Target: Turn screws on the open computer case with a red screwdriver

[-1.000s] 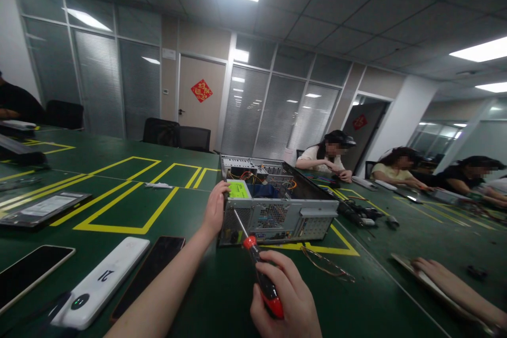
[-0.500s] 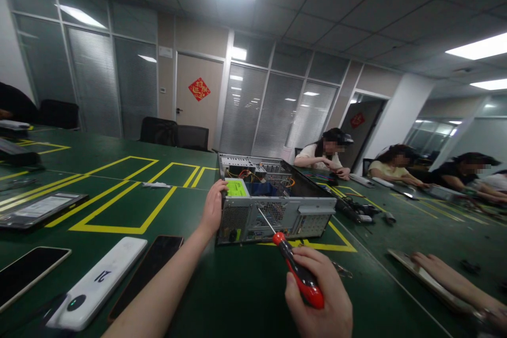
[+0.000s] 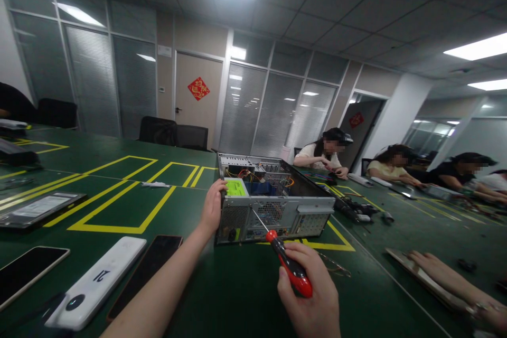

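Note:
An open computer case lies on the green table with its rear panel towards me, coloured wires showing inside. My left hand grips its near left corner, fingers curled over the edge beside a power supply with a bright green label. In my right hand is a red and black screwdriver, held by its handle. Its thin shaft points at the rear panel, left of the perforated area. Whether the tip touches a screw is too small to tell.
On the left lie a hard drive, a white device marked 21 and two phones, one dark and one pale-edged. Another person's hand rests on a flat object at right. Dark cables lie beyond the case.
My right hand has moved left with the screwdriver, bringing its tip slightly left along the rear panel. My left hand stays on the case corner.

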Available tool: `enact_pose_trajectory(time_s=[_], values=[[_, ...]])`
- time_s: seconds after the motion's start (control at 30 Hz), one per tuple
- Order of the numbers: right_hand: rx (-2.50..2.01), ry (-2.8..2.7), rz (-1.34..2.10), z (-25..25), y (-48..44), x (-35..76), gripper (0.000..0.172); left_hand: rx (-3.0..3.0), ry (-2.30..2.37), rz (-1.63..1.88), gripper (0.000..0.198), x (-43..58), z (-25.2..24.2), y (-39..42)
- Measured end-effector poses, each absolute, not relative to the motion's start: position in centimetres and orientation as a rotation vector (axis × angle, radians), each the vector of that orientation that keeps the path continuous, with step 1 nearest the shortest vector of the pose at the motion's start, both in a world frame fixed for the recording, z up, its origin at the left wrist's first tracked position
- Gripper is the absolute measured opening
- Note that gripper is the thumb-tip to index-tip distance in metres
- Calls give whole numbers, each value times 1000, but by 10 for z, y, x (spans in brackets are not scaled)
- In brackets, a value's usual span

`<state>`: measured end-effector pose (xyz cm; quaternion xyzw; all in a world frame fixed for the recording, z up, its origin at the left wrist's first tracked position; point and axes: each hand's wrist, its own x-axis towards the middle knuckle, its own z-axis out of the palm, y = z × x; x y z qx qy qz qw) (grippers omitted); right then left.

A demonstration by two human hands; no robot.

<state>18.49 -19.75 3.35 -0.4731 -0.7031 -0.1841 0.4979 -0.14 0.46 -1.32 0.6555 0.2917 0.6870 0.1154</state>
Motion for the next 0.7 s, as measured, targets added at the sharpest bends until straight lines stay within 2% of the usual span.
enact_pose_trajectory(time_s=[0.7], values=[[-1111, -1718, -456, 29, -198, 190, 23, 1912, 845, 2006, 39, -1, -12, 4]])
